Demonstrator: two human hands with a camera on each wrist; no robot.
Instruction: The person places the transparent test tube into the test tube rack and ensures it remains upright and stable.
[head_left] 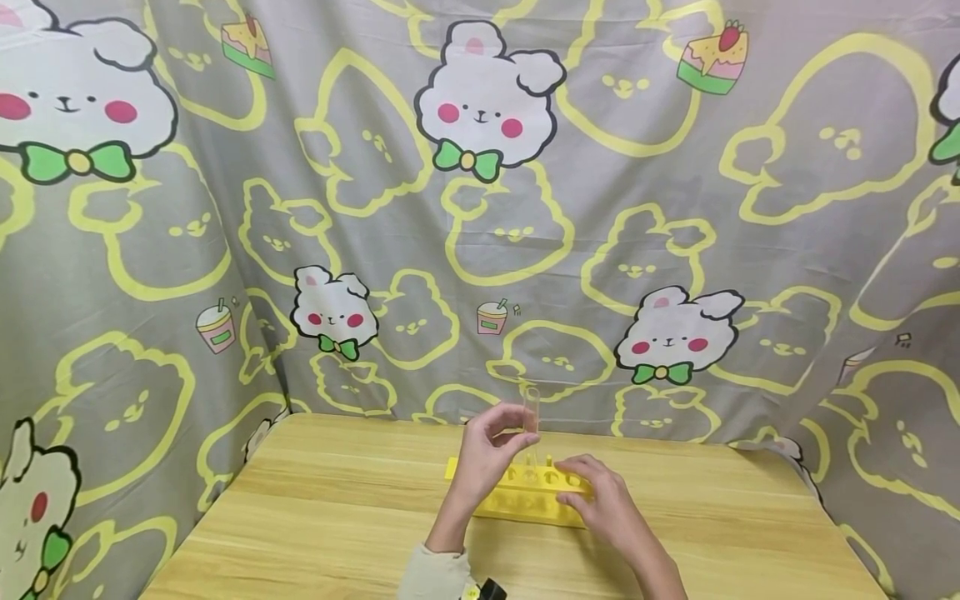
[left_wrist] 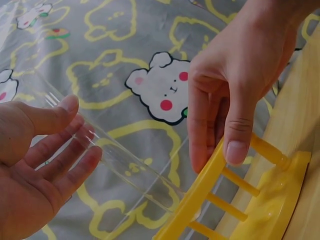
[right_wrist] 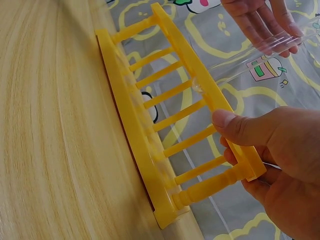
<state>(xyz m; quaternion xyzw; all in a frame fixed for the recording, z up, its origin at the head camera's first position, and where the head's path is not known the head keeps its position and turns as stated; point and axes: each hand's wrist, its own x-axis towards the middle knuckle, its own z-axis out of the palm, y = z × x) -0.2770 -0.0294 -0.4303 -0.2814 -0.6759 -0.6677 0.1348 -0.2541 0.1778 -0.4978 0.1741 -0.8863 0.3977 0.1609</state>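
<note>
A yellow plastic test tube rack (head_left: 521,518) stands on the wooden table, a row of round holes along its top plate. My left hand (head_left: 486,454) pinches a clear test tube (left_wrist: 135,162) between thumb and fingertips, above the rack. The tube's rounded lower end (right_wrist: 199,86) sits at a hole near the middle of the top plate, just poking through below it. With thumb on the front edge and fingers beyond it, my right hand (head_left: 609,502) grips the rack's right end. Thin yellow posts (right_wrist: 172,115) join the top plate to the base.
Wood-grain tabletop (head_left: 322,500) extends around the rack. A grey curtain (head_left: 405,225) printed with rabbits and yellow outlines hangs behind the table and along both sides. At the bottom, a small black object (head_left: 492,590) shows by the left sleeve (head_left: 435,575).
</note>
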